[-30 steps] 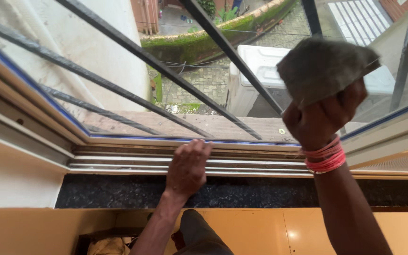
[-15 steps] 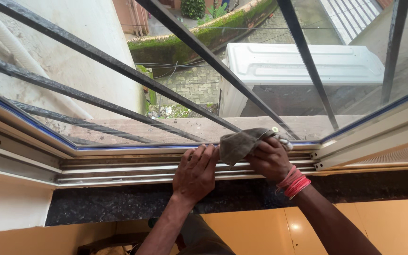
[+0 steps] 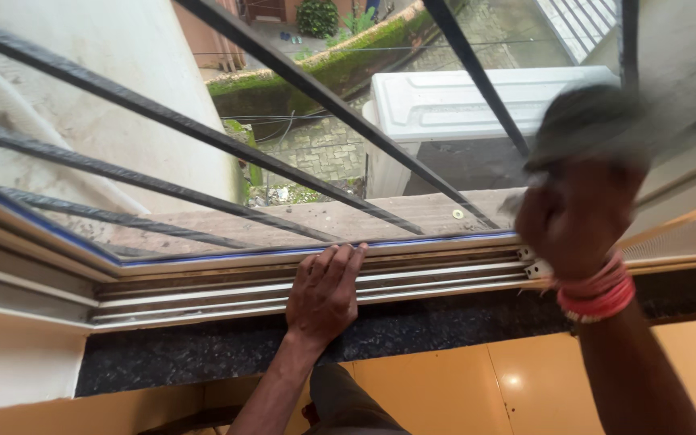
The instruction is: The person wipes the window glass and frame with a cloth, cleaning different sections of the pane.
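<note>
Up at the glass (image 3: 412,161), right hand (image 3: 577,221) clenches a rag (image 3: 590,125); left hand (image 3: 325,294) lies spread on the track (image 3: 203,294). A hard push could slip the rag.

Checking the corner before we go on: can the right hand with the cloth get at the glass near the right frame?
Probably yes. The right hand holds the grey cloth up against the glass; the bars are outside.

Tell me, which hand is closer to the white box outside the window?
The right hand. It is raised with a grey cloth by the glass, right beside the white box. The left hand rests lower, on the window track.
</note>
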